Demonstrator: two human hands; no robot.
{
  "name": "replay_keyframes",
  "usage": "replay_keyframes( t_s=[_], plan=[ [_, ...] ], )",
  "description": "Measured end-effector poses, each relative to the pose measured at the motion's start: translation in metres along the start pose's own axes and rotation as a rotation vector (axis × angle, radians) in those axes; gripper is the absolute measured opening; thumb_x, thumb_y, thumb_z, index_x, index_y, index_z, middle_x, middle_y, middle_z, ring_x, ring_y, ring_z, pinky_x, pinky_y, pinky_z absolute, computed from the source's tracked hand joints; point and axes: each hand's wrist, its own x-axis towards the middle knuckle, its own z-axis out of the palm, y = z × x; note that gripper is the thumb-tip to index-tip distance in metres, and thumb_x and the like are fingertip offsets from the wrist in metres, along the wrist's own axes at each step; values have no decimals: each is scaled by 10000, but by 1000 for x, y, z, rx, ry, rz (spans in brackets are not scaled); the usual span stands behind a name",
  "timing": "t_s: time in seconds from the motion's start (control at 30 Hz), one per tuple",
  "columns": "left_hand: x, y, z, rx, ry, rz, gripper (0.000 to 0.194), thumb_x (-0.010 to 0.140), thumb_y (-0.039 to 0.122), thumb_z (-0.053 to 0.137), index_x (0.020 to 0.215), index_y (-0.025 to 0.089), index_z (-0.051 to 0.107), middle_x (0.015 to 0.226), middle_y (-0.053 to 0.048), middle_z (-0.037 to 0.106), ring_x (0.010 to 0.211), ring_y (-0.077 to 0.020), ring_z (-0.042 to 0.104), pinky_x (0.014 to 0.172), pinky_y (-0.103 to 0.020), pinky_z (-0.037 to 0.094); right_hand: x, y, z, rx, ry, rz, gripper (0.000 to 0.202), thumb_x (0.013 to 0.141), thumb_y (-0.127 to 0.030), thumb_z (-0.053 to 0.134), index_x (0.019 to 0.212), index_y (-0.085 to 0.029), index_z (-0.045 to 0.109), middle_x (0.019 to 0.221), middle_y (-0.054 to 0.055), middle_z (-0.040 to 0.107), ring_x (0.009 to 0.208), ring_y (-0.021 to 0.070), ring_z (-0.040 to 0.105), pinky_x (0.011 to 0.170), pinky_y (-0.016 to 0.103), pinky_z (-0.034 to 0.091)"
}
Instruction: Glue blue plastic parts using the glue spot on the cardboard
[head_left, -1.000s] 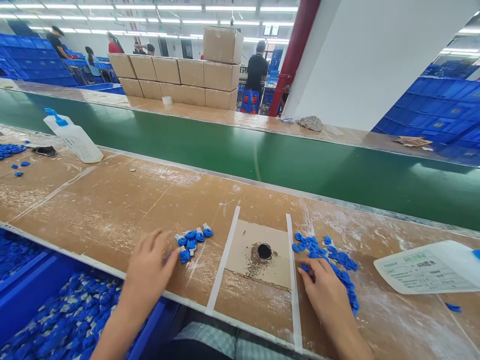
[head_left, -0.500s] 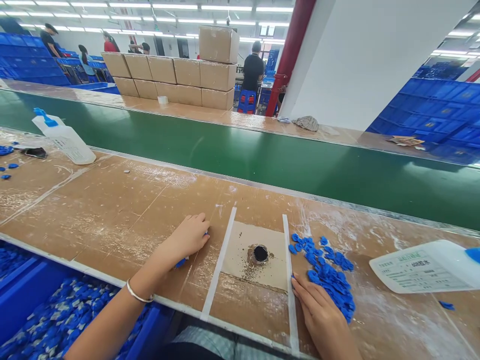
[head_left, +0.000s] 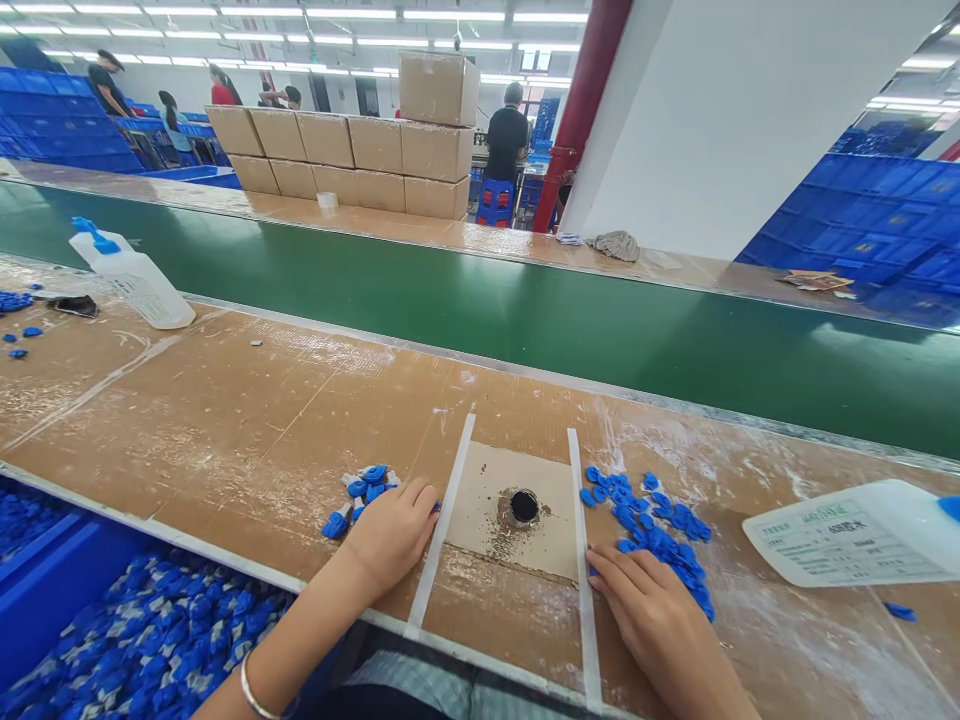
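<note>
My left hand (head_left: 396,535) is closed, with a bit of a small blue piece showing at its fingertips beside the left white tape strip (head_left: 442,520). Just behind it lies a small cluster of blue pieces with pale parts (head_left: 367,485). My right hand (head_left: 652,605) rests at the right tape strip (head_left: 581,560), its fingers pinched together with a trace of blue at the tips. Against that hand spreads a heap of round blue pieces (head_left: 664,545). Between the hands, a cardboard sheet (head_left: 480,470) carries a small round pot with dark contents (head_left: 523,508), dark specks around it.
A white bottle (head_left: 840,535) lies at the right; another bottle with a blue cap (head_left: 142,285) leans at the left. A blue bin (head_left: 52,590) of blue pieces stands below the table's left edge. Beyond runs a green conveyor belt (head_left: 412,300), with cartons (head_left: 375,145) behind.
My left hand has moved right, to the left tape strip, uncovering the small cluster of blue pieces behind it. My right hand has stayed nearly in place.
</note>
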Motion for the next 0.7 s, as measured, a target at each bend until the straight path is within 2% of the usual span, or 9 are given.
replay_keyframes(
  t_s=[0.1,0.23,0.33,0.47,0.53,0.6,0.7],
  plan=[
    [-7,-1,2,-15,15,-2,195,918,113,349,909,159,538,934,-83,611,864,-241,584,752,-382,486,14,-8,-3,97,39,87,319,949,-264,434,1213,-103,512,973,91,657,826,224,535,738,373,465],
    [-9,0,1,-31,21,-4,173,910,119,384,976,150,540,969,-89,614,909,-250,580,785,-402,494,41,-27,-2,285,139,162,421,923,-236,504,1320,-132,409,1012,85,642,871,212,515,785,350,453],
    [-7,3,1,-42,24,-9,211,899,137,431,1084,156,529,1033,-100,618,963,-262,574,825,-424,493,58,-37,2,288,141,141,441,911,-211,524,1333,-155,410,1006,83,651,866,221,514,777,358,441],
    [-5,3,4,-74,26,-32,232,902,117,398,1059,146,567,1009,-115,632,947,-270,583,834,-439,493,68,-42,6,298,117,128,418,905,-191,522,1319,-186,461,922,71,674,861,241,531,757,373,428],
    [-6,5,8,-99,33,-43,256,912,126,380,1105,136,548,1037,-122,630,974,-260,584,851,-419,493,69,-43,7,328,116,139,407,906,-194,518,1311,-200,477,909,65,680,859,242,539,757,381,435],
    [-9,9,11,-240,74,-67,287,921,151,381,1180,150,506,1128,-121,610,1059,-241,564,907,-395,472,69,-46,7,383,131,165,394,911,-212,514,1303,-209,480,949,63,680,864,227,553,778,382,457],
    [-16,24,16,-754,151,-221,312,912,216,437,1221,214,481,1194,-89,590,1078,-213,571,934,-373,457,67,-54,5,479,169,242,378,919,-259,512,1290,-211,455,1039,68,668,912,192,588,806,347,502]
  ],
)
